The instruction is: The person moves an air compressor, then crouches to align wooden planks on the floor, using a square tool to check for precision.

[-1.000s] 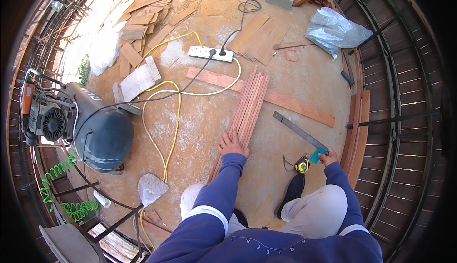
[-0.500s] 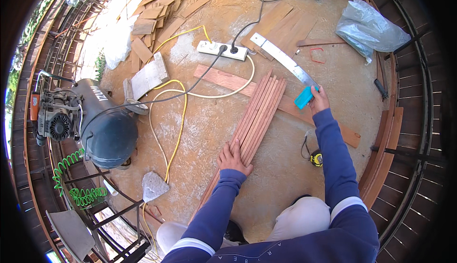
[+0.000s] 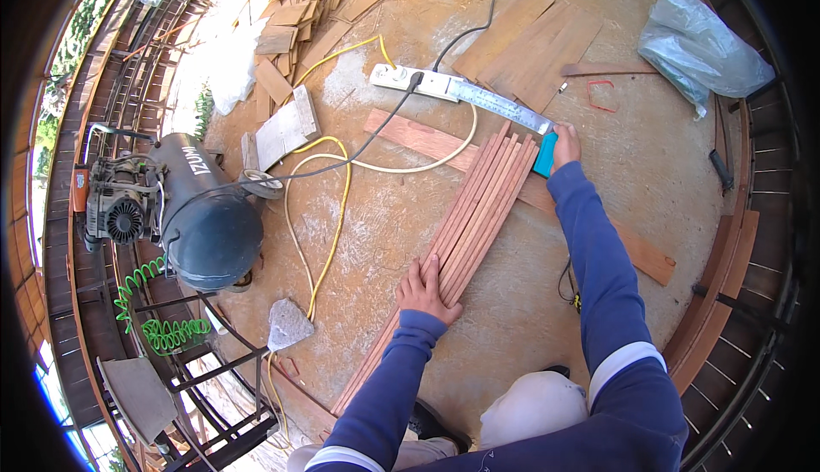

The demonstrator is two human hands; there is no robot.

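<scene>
My left hand rests with spread fingers on a bundle of several reddish wooden strips lying diagonally on the floor. In my right hand is the teal handle of a square ruler, held at the far end of the bundle, with its steel blade pointing away leftward toward a white power strip. A wide reddish plank lies crosswise under the bundle. A yellow tape measure is mostly hidden behind my right forearm.
A black air compressor stands left, near green coiled hose, a metal railing and a grey stone. Cords cross the rough floor. Wood offcuts lie at the back; a plastic bag and boards are at right.
My right hand has lifted the square from beside the tape measure and moved it forward to the bundle's far end. My left hand stays on the strips. The view has turned slightly.
</scene>
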